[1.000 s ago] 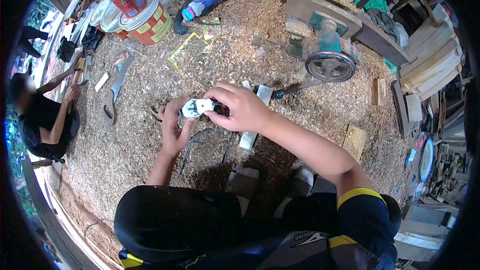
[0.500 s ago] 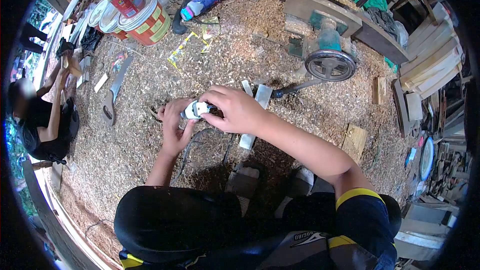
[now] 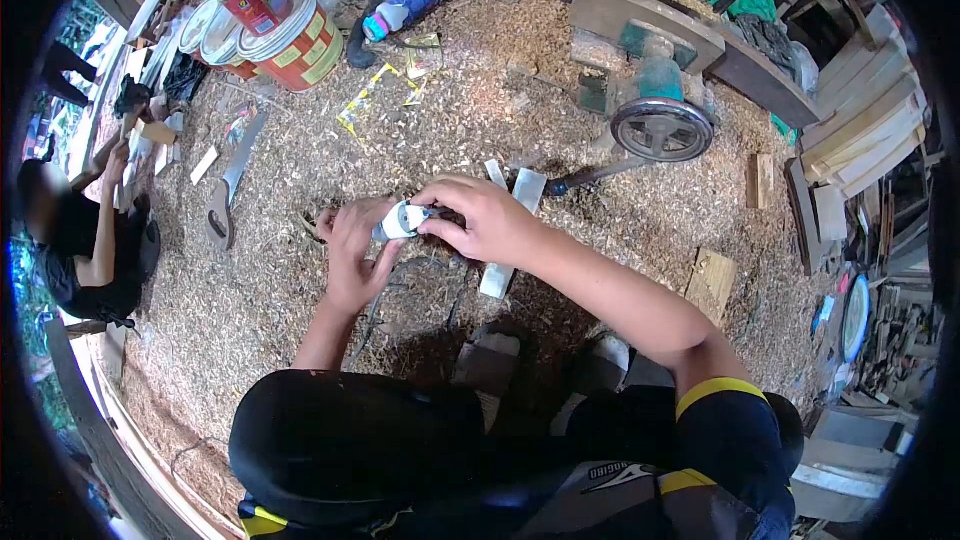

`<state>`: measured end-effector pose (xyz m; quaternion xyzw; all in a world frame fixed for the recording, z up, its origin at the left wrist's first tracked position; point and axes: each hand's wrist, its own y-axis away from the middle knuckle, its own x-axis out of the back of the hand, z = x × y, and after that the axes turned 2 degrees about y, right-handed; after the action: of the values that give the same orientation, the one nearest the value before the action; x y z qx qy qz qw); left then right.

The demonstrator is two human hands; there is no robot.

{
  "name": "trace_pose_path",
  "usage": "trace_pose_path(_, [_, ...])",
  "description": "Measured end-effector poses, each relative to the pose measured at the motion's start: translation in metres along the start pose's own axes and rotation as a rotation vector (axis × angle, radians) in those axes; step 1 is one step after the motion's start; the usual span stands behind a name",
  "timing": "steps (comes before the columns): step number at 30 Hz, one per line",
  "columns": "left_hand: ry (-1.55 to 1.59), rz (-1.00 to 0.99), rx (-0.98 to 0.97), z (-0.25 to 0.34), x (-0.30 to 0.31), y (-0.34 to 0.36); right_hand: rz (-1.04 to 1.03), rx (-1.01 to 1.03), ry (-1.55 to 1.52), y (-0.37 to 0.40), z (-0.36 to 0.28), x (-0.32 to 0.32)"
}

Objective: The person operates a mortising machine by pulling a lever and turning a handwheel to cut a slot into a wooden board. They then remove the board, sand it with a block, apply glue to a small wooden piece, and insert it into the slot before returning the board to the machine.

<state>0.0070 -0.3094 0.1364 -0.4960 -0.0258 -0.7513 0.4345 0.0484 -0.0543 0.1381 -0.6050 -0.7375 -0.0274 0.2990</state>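
My left hand (image 3: 352,252) is wrapped round a small white-and-grey cylindrical thing (image 3: 401,221), with its white end facing right. I cannot make out its exact kind. At its narrow bluish tip, the thumb and fingers of my right hand (image 3: 482,220) are closed in a pinch. What lies inside my left palm is hidden. A dark cord (image 3: 385,285) loops on the shavings just below both hands. Beneath my right hand and wrist lies a flat pale strip (image 3: 526,192), partly covered by my arm.
Wood shavings cover the ground. A handsaw (image 3: 232,185) lies left, near a co-worker (image 3: 95,240) holding a wooden piece. Paint buckets (image 3: 300,45) and a blue bottle (image 3: 405,8) stand or lie beyond. A vise with a handwheel (image 3: 662,130) and stacked boards (image 3: 870,130) occupy the right.
The cylindrical thing has turned in my grip and shifted slightly right, showing a bluish tip. My right hand has moved a little right and down with its fingers at that tip.
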Motion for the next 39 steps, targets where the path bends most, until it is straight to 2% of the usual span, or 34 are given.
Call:
trace_pose_path(6, [-0.027, -0.006, -0.036, -0.009, -0.008, 0.004, 0.068, 0.016, -0.026, 0.003, 0.011, -0.01])
trace_pose_path(9, [-0.045, -0.052, 0.006, -0.009, -0.009, 0.005, 0.087, -0.011, -0.069, 0.004, 0.014, -0.013])
trace_pose_path(14, [-0.026, -0.048, 0.01, -0.011, -0.013, 0.007, 0.066, -0.041, -0.061, 0.005, 0.02, -0.015])
trace_pose_path(18, [-0.038, -0.045, 0.028, -0.01, -0.016, 0.002, 0.086, -0.061, 0.012, 0.005, 0.024, -0.015])
trace_pose_path(21, [-0.037, -0.02, 0.082, -0.014, -0.024, -0.003, 0.157, 0.013, 0.177, 0.003, 0.026, -0.01])
trace_pose_path(23, [-0.053, 0.019, 0.178, -0.02, -0.033, -0.006, 0.225, 0.01, 0.205, -0.001, 0.013, 0.002])
trace_pose_path(24, [-0.05, 0.03, 0.165, -0.025, -0.037, -0.006, 0.284, 0.001, 0.222, -0.004, 0.009, 0.01])
trace_pose_path(25, [-0.07, 0.044, 0.201, -0.032, -0.04, -0.006, 0.268, -0.021, 0.197, -0.004, 0.009, 0.02])
trace_pose_path(30, [-0.11, 0.044, 0.32, -0.066, -0.058, -0.004, 0.411, 0.099, 0.368, -0.009, -0.014, 0.083])
trace_pose_path(32, [-0.131, 0.041, 0.292, -0.079, -0.065, -0.006, 0.503, 0.235, 0.516, -0.003, -0.023, 0.111])
trace_pose_path(34, [-0.199, -0.055, 0.309, -0.081, -0.067, -0.014, 0.587, 0.276, 0.586, 0.004, -0.022, 0.131])
trace_pose_path(36, [-0.247, -0.039, 0.219, -0.071, -0.062, -0.034, 0.716, 0.271, 0.619, 0.016, -0.011, 0.144])
trace_pose_path(37, [-0.215, -0.014, 0.14, -0.061, -0.058, -0.048, 0.692, 0.321, 0.669, 0.021, 0.002, 0.146])
trace_pose_path(39, [-0.184, -0.023, 0.006, -0.034, -0.044, -0.088, 0.782, 0.307, 0.774, 0.031, -0.021, 0.155])
